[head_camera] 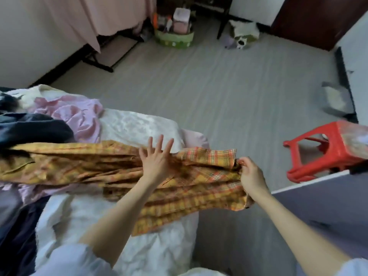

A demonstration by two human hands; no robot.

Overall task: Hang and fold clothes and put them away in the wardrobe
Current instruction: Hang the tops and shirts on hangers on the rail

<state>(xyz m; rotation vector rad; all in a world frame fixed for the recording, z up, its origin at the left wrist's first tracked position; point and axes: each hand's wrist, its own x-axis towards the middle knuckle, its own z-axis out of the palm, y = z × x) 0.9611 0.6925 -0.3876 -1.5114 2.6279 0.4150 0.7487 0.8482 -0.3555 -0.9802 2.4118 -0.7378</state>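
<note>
White bed (139,124), plaid shirt (187,192) spread across it.
On the shirt, my left hand (157,160) presses flat with fingers straight and spread; my right hand (251,174) pinches the shirt's edge beyond the bed. Farther past the shirt, pink clothing (79,116) and a red stool (322,148).

The left hand (157,160) presses flat on a plaid shirt (191,188) across the bed (139,124). The right hand (250,172) pinches its edge.
</note>
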